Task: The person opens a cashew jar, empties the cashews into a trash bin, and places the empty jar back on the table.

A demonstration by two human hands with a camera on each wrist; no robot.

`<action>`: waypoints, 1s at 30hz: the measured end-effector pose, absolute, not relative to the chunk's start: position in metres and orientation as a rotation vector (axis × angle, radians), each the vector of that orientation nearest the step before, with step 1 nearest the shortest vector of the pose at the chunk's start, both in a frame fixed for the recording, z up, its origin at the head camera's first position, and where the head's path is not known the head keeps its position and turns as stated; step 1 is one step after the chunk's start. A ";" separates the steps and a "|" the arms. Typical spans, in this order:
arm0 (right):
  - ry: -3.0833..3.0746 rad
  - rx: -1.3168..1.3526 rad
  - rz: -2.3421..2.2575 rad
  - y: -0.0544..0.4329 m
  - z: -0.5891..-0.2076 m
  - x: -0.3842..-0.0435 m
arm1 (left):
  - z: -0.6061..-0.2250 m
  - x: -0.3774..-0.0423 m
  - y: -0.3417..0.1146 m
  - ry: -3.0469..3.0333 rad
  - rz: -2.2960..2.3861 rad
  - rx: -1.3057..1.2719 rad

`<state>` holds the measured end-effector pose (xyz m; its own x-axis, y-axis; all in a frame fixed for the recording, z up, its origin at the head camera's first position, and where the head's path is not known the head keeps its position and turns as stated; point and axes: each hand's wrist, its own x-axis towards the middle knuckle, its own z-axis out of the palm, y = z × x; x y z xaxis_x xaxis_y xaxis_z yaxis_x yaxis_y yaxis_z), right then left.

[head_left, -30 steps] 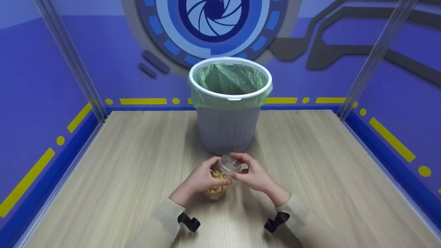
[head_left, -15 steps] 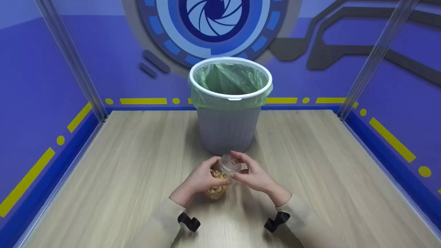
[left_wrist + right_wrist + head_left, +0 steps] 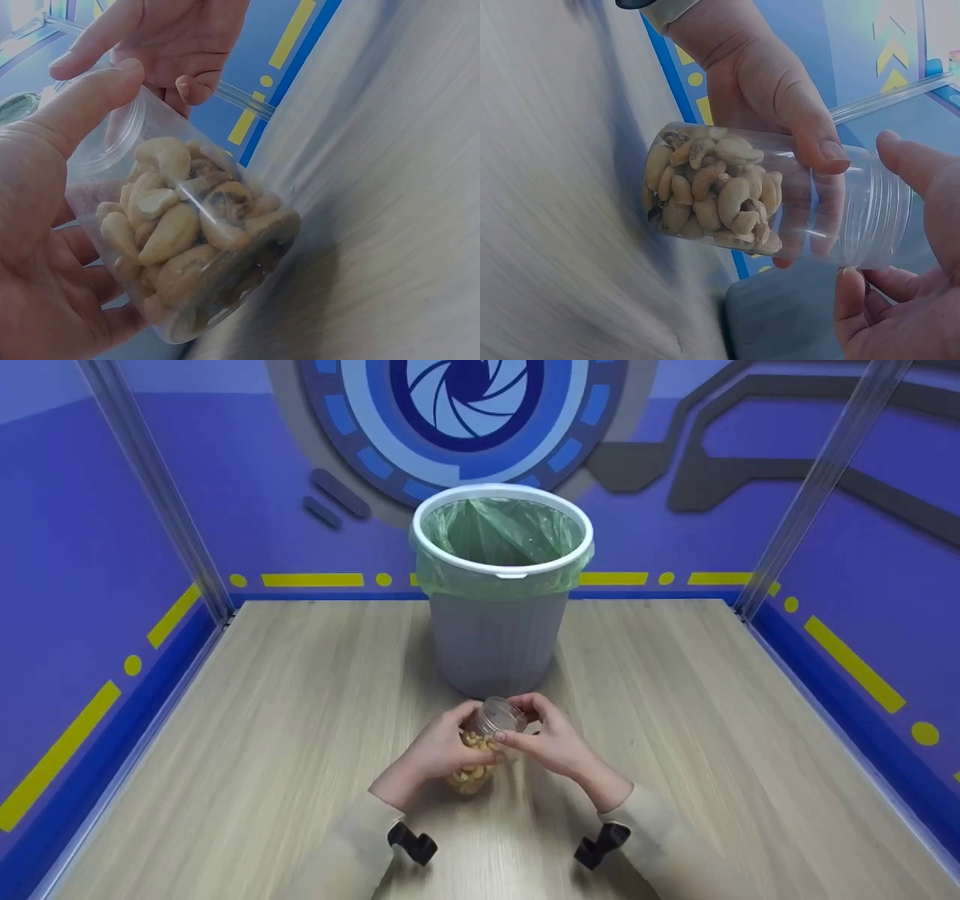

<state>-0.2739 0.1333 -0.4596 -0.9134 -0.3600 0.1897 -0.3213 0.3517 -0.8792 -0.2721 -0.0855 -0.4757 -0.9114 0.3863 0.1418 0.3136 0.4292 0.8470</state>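
Note:
A clear plastic jar (image 3: 787, 217) is partly filled with cashews (image 3: 172, 232). My left hand (image 3: 439, 742) grips its side, thumb across the front and fingers round the back. The jar leans, its top pointing away and slightly right in the head view, with its base close over the table. At the top, the thumb and fingers of my right hand (image 3: 555, 742) hold the clear, ridged lid (image 3: 885, 210) from opposite sides. In the left wrist view, the lid lies partly behind my left thumb (image 3: 97, 101).
Just beyond the hands stands a grey bin (image 3: 499, 645) with a white rim (image 3: 510, 573) and a green liner bag (image 3: 472, 583). The wooden table (image 3: 315, 697) is bounded by blue panels and metal posts (image 3: 161, 487). Black camera mounts (image 3: 411, 842) sit on both wrists.
My right fingers and thumb have shifted round the lid, fingertips drawing slightly nearer me and the thumb moving a little left and up. The left hand and jar stay almost still.

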 end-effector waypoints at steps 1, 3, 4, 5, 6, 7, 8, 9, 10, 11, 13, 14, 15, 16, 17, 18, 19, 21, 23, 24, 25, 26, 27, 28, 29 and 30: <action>2.554 -0.651 -1.645 0.133 -0.460 -0.274 | -0.476 -0.272 -0.086 2.596 1.508 0.630; 2.553 -0.674 -1.641 0.134 -0.460 -0.274 | -0.476 -0.272 -0.086 2.603 1.501 0.623; 2.552 -0.686 -1.638 0.134 -0.460 -0.274 | -0.475 -0.272 -0.086 2.609 1.497 0.622; 2.551 -0.699 -1.639 0.134 -0.460 -0.275 | -0.475 -0.272 -0.086 2.607 1.498 0.621; 2.549 -0.706 -1.637 0.134 -0.460 -0.275 | -0.475 -0.272 -0.086 2.607 1.499 0.622; 2.543 -0.711 -1.637 0.134 -0.460 -0.275 | -0.475 -0.272 -0.086 2.606 1.501 0.623; 2.532 -0.714 -1.641 0.134 -0.460 -0.275 | -0.475 -0.272 -0.086 2.604 1.506 0.629; 2.520 -0.715 -1.647 0.134 -0.460 -0.274 | -0.475 -0.272 -0.086 2.604 1.508 0.633; 2.504 -0.720 -1.655 0.134 -0.460 -0.274 | -0.475 -0.272 -0.086 2.603 1.510 0.638; 2.489 -0.728 -1.662 0.135 -0.460 -0.274 | -0.475 -0.272 -0.086 2.601 1.514 0.642; 2.456 -0.742 -1.678 0.135 -0.460 -0.274 | -0.475 -0.272 -0.086 2.608 1.507 0.649; 2.442 -0.756 -1.686 0.135 -0.460 -0.274 | -0.475 -0.272 -0.086 2.610 1.504 0.650; 2.431 -0.773 -1.693 0.135 -0.460 -0.274 | -0.475 -0.272 -0.086 2.612 1.501 0.650; 2.418 -0.788 -1.701 0.136 -0.460 -0.274 | -0.475 -0.272 -0.086 2.613 1.498 0.650; 2.408 -0.803 -1.708 0.136 -0.460 -0.275 | -0.475 -0.272 -0.086 2.616 1.494 0.648; 2.398 -0.812 -1.715 0.135 -0.461 -0.275 | -0.475 -0.272 -0.086 2.619 1.491 0.647; 2.387 -0.822 -1.721 0.135 -0.461 -0.275 | -0.475 -0.272 -0.086 2.618 1.492 0.644; 2.370 -0.836 -1.727 0.135 -0.461 -0.275 | -0.475 -0.272 -0.086 2.622 1.489 0.646; 2.370 -0.837 -1.718 0.136 -0.461 -0.274 | -0.475 -0.272 -0.085 2.622 1.493 0.642; 2.380 -0.825 -1.707 0.136 -0.461 -0.274 | -0.474 -0.272 -0.085 2.621 1.495 0.640; 2.394 -0.812 -1.697 0.136 -0.461 -0.274 | -0.474 -0.272 -0.085 2.619 1.498 0.636; 2.418 -0.790 -1.681 0.136 -0.461 -0.273 | -0.474 -0.272 -0.085 2.617 1.500 0.634; 2.439 -0.764 -1.669 0.136 -0.461 -0.273 | -0.474 -0.271 -0.085 2.613 1.506 0.630; 2.461 -0.732 -1.660 0.136 -0.461 -0.273 | -0.474 -0.271 -0.085 2.608 1.510 0.627; 2.479 -0.701 -1.656 0.135 -0.461 -0.273 | -0.474 -0.271 -0.085 2.607 1.511 0.629; 2.497 -0.672 -1.651 0.135 -0.461 -0.273 | -0.474 -0.271 -0.085 2.605 1.513 0.630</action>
